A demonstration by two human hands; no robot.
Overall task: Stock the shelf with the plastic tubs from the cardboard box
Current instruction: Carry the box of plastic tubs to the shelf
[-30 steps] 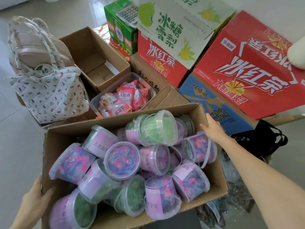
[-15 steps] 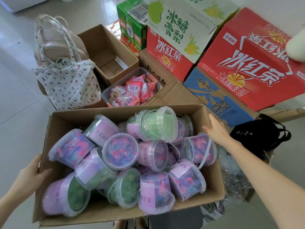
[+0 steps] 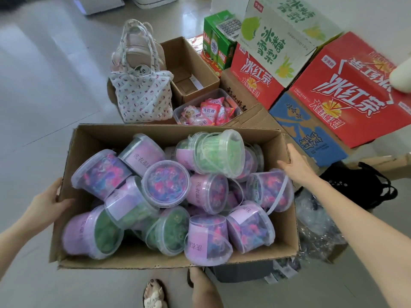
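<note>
Plastic tubs [image 3: 165,184], round, clear and slightly tapered, with snap-on lids and thin bail handles, lie heaped on their sides and ends inside the open cardboard box [image 3: 169,132]. Most show pink-and-blue contents, several green. Each carries a purple paper label with Chinese print; 洗衣凝 reads on some, and the rest curves out of sight. The left hand [image 3: 47,205] grips the box's left wall, thumb hooked inside, fingers hidden behind the corrugated board. The right hand [image 3: 295,165] pinches the right wall near its far corner, thumb inside. Beyond stand glossy red cartons [image 3: 355,101] printed 冰红茶 and a pale green carton [image 3: 278,41] marked 冰糖雪梨. A clear tray [image 3: 178,112] holds pink sachets [image 3: 209,111] reading 洗衣液. The lowest tubs are buried under the others.
</note>
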